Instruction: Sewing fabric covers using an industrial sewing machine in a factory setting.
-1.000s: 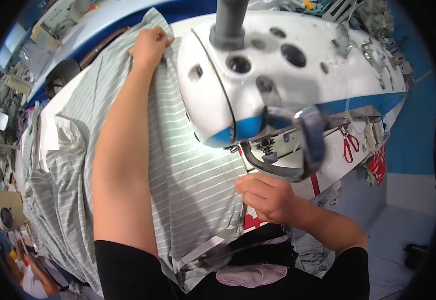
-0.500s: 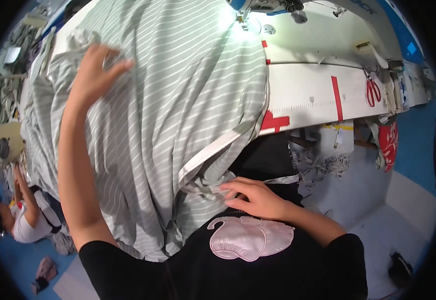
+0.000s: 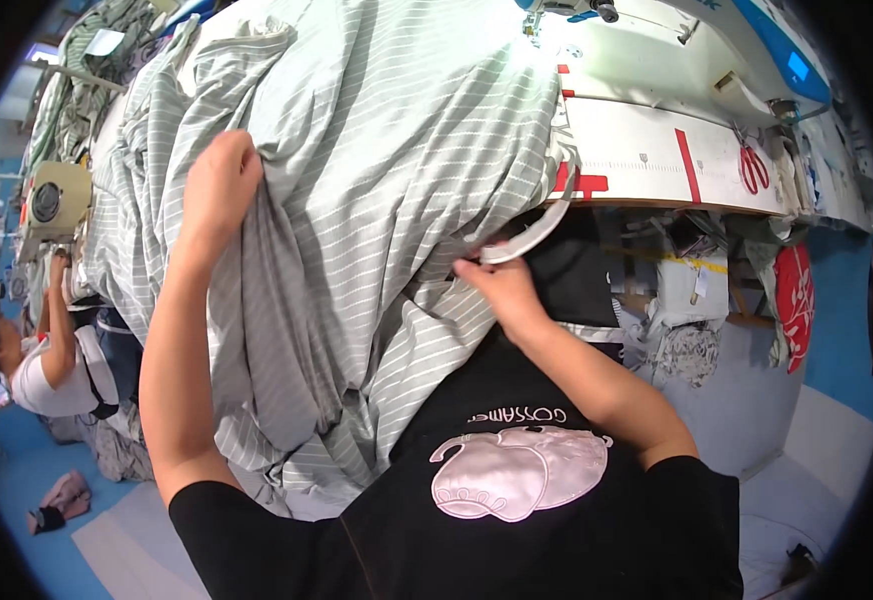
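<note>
A large grey-green fabric with white stripes [image 3: 397, 150] spreads over the sewing table and hangs down in folds toward my lap. My left hand [image 3: 223, 190] is closed on a gathered fold of it, left of the middle. Lower right, my right hand [image 3: 503, 285] holds the cloth near its edge, fingers closed and partly blurred. A pale edge band [image 3: 532, 238] curves up from that hand to the table's front edge. At the far side of the cloth, the needle area of a sewing machine [image 3: 534, 28] is brightly lit.
Red-handled scissors [image 3: 753, 168] lie on the white table [image 3: 627, 140] at right, near red tape marks [image 3: 689, 165]. Below hang fabric scraps [image 3: 685, 340] and a red patterned cloth [image 3: 795, 305]. At left, another person [image 3: 52, 360] works by a beige machine [image 3: 57, 203].
My left hand has moved down and closed on the cloth, pulling up a fold. My right hand has moved up and right with the fabric edge. The band now curves near the table edge.
</note>
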`<state>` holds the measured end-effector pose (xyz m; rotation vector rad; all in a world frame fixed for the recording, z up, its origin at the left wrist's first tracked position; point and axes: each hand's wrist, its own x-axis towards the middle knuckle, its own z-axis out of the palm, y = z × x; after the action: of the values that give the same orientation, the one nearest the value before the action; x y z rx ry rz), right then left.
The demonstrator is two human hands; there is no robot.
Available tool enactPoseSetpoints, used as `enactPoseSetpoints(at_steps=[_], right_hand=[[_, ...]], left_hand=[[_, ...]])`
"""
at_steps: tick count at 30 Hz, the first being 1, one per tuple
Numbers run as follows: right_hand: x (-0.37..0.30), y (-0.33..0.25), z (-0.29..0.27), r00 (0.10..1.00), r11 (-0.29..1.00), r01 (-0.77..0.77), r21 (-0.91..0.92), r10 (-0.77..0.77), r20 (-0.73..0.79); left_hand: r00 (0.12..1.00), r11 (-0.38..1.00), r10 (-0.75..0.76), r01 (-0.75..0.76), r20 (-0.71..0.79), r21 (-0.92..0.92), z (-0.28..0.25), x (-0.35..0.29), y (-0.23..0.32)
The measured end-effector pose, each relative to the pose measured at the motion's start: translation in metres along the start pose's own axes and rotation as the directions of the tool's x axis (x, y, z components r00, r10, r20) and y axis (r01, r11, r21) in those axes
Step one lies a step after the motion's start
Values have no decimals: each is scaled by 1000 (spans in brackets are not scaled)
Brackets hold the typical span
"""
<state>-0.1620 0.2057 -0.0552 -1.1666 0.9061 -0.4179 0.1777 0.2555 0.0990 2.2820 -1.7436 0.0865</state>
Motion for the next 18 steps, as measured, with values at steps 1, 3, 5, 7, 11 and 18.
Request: enactPoseSetpoints(at_steps=[1, 3, 5, 7, 11, 18], right_hand=[[0, 4, -5, 988, 978, 114, 176, -93, -123], [3, 3, -4, 1000, 993, -2, 116, 5, -26], [8, 2, -2, 960, 973, -228, -40, 231, 157], [2, -29, 9, 988, 990, -83, 110, 67, 143], [-2, -150, -21, 976, 820, 189, 541, -216, -15], [18, -253, -65, 927, 597, 374, 710, -255, -274]], left_hand=[[999, 999, -21, 22, -33, 26, -1, 11, -1], [994, 998, 27, -20, -103, 67, 0, 35, 2], [983, 993, 75, -58, -170, 108, 0, 67, 3], [977, 988, 47, -14, -209, 156, -10, 97, -8], [966, 970, -61, 117, -249, 215, -45, 138, -45], [909, 714, 335, -417, -249, -562, -64, 12, 161]])
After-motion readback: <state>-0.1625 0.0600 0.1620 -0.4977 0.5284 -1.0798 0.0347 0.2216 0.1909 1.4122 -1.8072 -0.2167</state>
